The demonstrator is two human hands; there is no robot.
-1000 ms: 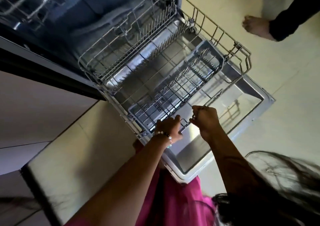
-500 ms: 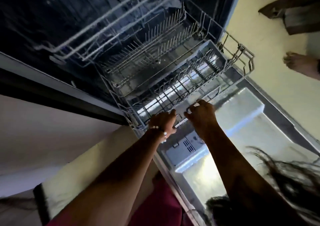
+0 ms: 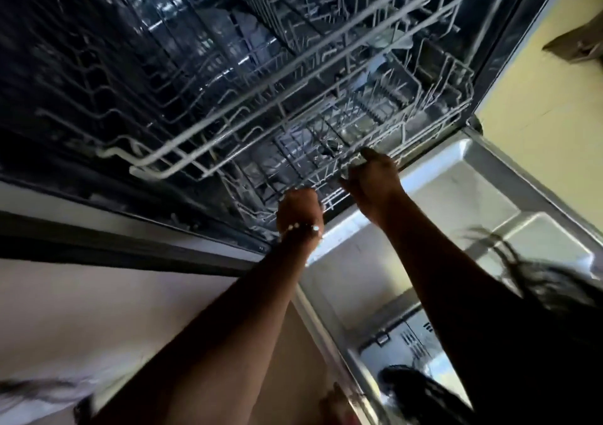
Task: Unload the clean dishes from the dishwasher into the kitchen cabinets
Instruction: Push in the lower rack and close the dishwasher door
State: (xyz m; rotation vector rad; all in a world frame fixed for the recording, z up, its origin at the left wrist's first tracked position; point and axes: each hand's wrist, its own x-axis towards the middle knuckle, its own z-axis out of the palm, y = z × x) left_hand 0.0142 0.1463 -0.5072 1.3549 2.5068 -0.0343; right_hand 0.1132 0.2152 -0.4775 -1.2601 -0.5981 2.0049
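The lower dish rack (image 3: 408,121) is a grey wire basket, now pushed almost fully inside the dark dishwasher tub; I see no dishes in it. My left hand (image 3: 298,209), with a bead bracelet on the wrist, is closed on the rack's front rim at its left. My right hand (image 3: 370,176) grips the same front rim a little further right. The upper rack (image 3: 195,154) hangs above them, its white front bar sticking out toward me, and it also looks bare.
The open dishwasher door (image 3: 456,203) lies flat below my arms, shiny steel with the detergent compartment (image 3: 404,343) near me. A pale cabinet front (image 3: 98,310) is at the left. Yellowish floor (image 3: 538,92) lies at the right. Loose hair (image 3: 554,278) hangs into view.
Both hands have pushed the lower rack off the door and into the tub. The view has dropped closer to the dishwasher, and the other person's foot has left the frame.
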